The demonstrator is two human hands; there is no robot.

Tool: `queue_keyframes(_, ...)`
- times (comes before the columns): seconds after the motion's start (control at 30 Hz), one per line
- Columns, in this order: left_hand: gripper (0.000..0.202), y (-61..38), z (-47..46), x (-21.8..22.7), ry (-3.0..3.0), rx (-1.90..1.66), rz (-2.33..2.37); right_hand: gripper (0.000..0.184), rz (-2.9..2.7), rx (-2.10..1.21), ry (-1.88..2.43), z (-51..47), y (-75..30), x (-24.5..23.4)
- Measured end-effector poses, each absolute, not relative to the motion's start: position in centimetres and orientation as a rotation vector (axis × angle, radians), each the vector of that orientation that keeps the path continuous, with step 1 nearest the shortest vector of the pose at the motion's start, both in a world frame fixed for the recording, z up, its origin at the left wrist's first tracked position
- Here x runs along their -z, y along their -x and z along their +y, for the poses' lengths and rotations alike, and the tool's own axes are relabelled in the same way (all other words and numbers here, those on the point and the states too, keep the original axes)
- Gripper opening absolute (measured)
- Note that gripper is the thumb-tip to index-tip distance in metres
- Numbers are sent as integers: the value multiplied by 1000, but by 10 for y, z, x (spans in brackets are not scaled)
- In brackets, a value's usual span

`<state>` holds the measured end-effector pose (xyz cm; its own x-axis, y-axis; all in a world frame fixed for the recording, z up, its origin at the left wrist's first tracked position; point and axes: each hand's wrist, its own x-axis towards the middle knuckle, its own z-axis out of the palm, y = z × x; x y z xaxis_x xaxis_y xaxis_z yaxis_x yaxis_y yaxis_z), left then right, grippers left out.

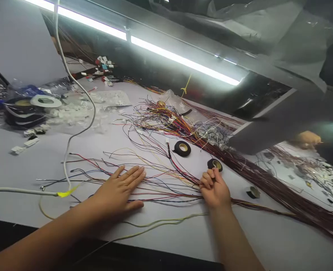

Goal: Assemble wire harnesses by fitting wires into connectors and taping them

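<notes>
- The right hand is curled into a loose fist around a bunch of wires, which lie fanned out on the table to its left and leave it as a narrow strand on its right.
- The left hand lies palm down across the spread wires, fingers straight, thumb held apart; whether anything is under the palm cannot be told.
- Just beyond the right hand's fingertips is a black tape roll; another tape roll lies farther left, near a white plug.
- Right of the right hand stands a small dark ring.
- Past these, a tangled wire heap runs into a long dark red bundle.
- A grey cord loops down left of the left hand.
- Farther left are clear bags and a big reel.
- Above the table's back hangs a light tube.
- At far right is another person's hand.
</notes>
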<state>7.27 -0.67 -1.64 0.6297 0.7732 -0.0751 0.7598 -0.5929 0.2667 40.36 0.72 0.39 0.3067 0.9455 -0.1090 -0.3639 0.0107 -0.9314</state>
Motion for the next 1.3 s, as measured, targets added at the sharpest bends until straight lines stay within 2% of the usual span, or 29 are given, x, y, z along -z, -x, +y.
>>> queue_keyframes(0.13, 80, -76, -5, 12, -2559, 3, 1253, 21, -1133, -1164, 1597, 9, -396, -15)
queue_keyframes(0.27, 79, -78, -4, 9, -2538, 17, 1290, 8, -1928, -840, 1972, 10, -387, -26)
queue_keyframes(0.4, 76, -78, -4, 10, -2572, -55, 1286, 8, -2174, -547, 2090, 14, -379, -25)
queue_keyframes(0.6, 74, -74, -4, 11, -2578, -60, 1252, 13, -2246, -598, 1959, 9, -388, -28)
queue_keyframes(0.77, 78, -91, -8, -6, -2568, -2, 1312, 14, -2099, -901, 1796, 4, -412, -31)
queue_keyframes(0.87, 85, -123, -7, -18, -2602, -68, 1248, 13, -2200, -827, 1733, 4, -403, -28)
queue_keyframes(0.93, 88, -147, -1, -18, -2643, -208, 1122, 21, -2235, -767, 1588, 3, -391, -26)
queue_keyframes(1.0, 87, -163, 10, -12, -2645, -300, 1039, 28, -2155, -905, 1457, -2, -385, -27)
queue_keyframes(1.1, 80, -166, 29, 3, -2590, -278, 1089, 34, -1698, -1292, 1364, -13, -399, -28)
queue_keyframes(1.13, 78, -162, 34, 8, -2577, -272, 1113, 37, -1453, -1313, 1321, -16, -409, -28)
queue_keyframes(1.2, 73, -154, 38, 12, -2570, -284, 1148, 39, -1014, -1180, 1230, -17, -428, -27)
queue_keyframes(1.3, 70, -144, 37, 8, -2577, -284, 1216, 35, -732, -970, 1202, -11, -442, -26)
